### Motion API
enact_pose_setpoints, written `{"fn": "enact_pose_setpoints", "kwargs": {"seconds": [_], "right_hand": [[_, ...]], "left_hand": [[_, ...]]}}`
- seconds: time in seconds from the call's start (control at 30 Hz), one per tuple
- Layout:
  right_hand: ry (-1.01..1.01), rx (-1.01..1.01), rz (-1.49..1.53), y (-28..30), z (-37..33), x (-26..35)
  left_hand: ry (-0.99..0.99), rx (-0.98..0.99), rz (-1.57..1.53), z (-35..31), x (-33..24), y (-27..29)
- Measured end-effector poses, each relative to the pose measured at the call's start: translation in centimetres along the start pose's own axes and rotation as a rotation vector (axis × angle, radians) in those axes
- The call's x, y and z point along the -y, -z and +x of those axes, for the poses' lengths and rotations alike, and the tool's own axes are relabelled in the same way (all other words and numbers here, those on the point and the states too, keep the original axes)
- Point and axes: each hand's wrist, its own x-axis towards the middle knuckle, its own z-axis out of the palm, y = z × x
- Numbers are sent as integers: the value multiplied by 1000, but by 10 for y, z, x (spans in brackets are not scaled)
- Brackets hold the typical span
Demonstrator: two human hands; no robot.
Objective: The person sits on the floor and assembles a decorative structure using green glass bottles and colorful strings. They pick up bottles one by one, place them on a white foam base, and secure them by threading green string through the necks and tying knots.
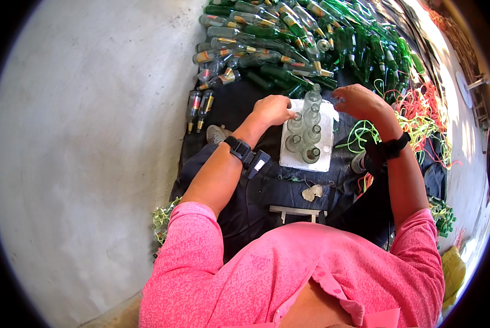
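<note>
Several clear glass bottles stand upright in two rows on a white foam board (322,159) between my legs. My left hand (275,109) comes in from the left, its fingers curled at the mouth of the clear bottle (296,125) in the left row. To the right of the far clear bottle (312,97), my right hand (360,101) hangs over the board's far right corner. Its fingers are apart, and nothing shows in them. A near clear bottle (310,155) stands closest to me.
Many green and clear bottles (280,33) lie heaped on a black sheet beyond the board. Two labelled bottles (200,109) lie left. Red and green plastic strips (420,117) tangle at right. Close to me are a small stool (298,211) and a pale flat scrap (311,192).
</note>
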Motion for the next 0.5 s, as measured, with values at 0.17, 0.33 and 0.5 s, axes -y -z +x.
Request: {"fn": "enact_pose_setpoints", "kwargs": {"seconds": [0.17,0.33,0.5], "right_hand": [[17,-11,0,-2,0,-6],[-24,25,16,1,0,-4],[-19,87,-37,10,-4,2]], "left_hand": [[25,-25,-44,-2,13,10],[52,-164,-103,0,69,15],[212,-251,-250,-13,164,18]]}}
